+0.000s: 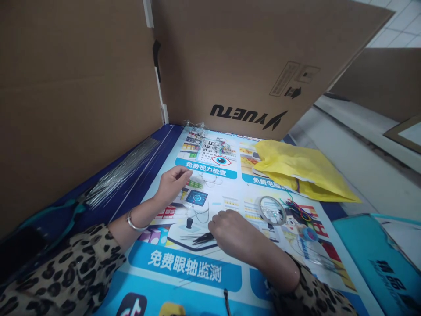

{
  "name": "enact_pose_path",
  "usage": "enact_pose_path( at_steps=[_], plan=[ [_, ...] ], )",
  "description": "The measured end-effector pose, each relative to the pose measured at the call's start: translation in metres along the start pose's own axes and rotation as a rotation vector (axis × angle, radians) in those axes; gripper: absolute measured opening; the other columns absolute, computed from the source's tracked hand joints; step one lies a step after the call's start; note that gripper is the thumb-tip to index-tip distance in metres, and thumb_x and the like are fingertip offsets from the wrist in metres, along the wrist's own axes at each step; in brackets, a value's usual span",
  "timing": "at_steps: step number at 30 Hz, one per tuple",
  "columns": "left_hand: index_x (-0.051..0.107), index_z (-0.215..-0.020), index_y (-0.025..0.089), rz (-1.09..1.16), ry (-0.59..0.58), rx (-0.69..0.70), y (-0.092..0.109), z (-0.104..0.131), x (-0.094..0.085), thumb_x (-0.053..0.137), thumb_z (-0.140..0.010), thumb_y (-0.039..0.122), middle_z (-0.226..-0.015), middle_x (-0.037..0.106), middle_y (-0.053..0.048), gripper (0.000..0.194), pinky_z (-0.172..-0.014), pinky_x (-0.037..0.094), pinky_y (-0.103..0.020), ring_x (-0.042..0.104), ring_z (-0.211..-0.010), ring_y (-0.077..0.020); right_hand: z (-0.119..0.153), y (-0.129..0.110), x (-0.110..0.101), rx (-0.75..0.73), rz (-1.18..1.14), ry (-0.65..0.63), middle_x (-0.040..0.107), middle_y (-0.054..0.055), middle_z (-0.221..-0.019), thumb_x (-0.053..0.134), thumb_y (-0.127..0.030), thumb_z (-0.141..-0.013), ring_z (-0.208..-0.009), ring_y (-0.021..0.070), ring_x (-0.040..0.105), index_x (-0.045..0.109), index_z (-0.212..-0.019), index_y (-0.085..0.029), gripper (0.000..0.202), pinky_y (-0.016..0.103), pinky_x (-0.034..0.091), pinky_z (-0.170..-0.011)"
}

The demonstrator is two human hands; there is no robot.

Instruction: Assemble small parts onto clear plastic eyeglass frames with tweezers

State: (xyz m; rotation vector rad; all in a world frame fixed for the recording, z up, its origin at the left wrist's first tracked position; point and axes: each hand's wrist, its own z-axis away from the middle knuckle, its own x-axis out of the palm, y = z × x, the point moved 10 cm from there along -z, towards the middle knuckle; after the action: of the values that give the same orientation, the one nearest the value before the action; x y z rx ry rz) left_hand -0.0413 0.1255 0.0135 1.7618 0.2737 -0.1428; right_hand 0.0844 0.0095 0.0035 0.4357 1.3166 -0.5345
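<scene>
Wire loop (199, 216), very thin, sits in the gap between the two hands, over the printed sheet (217, 267) on the worktop. Left hand (174, 181): thumb and fingertips drawn together, pinch-like. Right hand (232, 230): fingers curled in, knuckles up. Can't make out whether either grips a strand; wire that fine gets lost against the print. Hands facing each other across the loop suggests the wire is handled from both sides, probably to keep it under control.

Dark pointed item (203, 238) just beside right fingers; can't say if tool or print. Straight wire bundle (125, 171) lies along the left cardboard panel (66, 87), likely parked as stock within left reach. Tangled wire pile (215, 147) at the back, presumably kept out of the working patch. Right side: ring-shaped roll (261, 210), coloured strands (297, 210), yellow bag (302, 169). Rear panel (237, 66) stands upright behind, maybe to stop bits straying.
</scene>
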Motion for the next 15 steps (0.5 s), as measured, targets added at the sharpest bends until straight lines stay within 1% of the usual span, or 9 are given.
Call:
enact_pose_path(
  at_steps=[5,8,11,15],
  plan=[
    [0.054,-0.069,0.016,0.027,-0.011,-0.01,-0.003,0.0,0.002,0.053,-0.077,0.034,-0.053,0.046,0.005,0.019,-0.05,0.036,-0.018,0.041,-0.049,-0.0061,0.003,0.004,0.001,0.008,-0.03,-0.038,0.06,0.006,-0.07,0.044,-0.012,-0.077,-0.064,0.0147,0.051,0.057,-0.073,-0.015,0.014,0.027,0.026,-0.052],
    [0.055,-0.07,0.016,0.028,-0.018,-0.008,-0.004,0.001,0.003,0.053,-0.076,0.034,-0.054,0.046,0.005,0.019,-0.05,0.036,-0.018,0.041,-0.05,-0.0063,0.005,0.003,-0.001,0.004,-0.051,-0.04,0.06,0.006,-0.071,0.046,-0.015,-0.075,-0.063,0.0144,0.051,0.057,-0.073,-0.015,0.012,0.026,0.025,-0.051],
    [0.055,-0.071,0.016,0.038,-0.029,-0.011,-0.006,0.001,0.005,0.053,-0.076,0.034,-0.054,0.046,0.004,0.019,-0.05,0.036,-0.018,0.041,-0.05,-0.0066,0.006,-0.005,-0.005,-0.027,-0.04,-0.004,0.059,0.005,-0.069,0.048,-0.015,-0.073,-0.06,0.0147,0.05,0.055,-0.071,-0.016,0.008,0.026,0.023,-0.049],
    [0.055,-0.071,0.016,0.027,-0.038,-0.004,-0.005,0.001,0.006,0.053,-0.076,0.034,-0.055,0.048,0.004,0.018,-0.05,0.037,-0.018,0.043,-0.05,-0.007,0.005,-0.021,-0.008,-0.061,0.038,0.027,0.057,0.004,-0.066,0.049,-0.009,-0.072,-0.056,0.0153,0.048,0.054,-0.071,-0.016,0.009,0.027,0.023,-0.048]
  ],
)
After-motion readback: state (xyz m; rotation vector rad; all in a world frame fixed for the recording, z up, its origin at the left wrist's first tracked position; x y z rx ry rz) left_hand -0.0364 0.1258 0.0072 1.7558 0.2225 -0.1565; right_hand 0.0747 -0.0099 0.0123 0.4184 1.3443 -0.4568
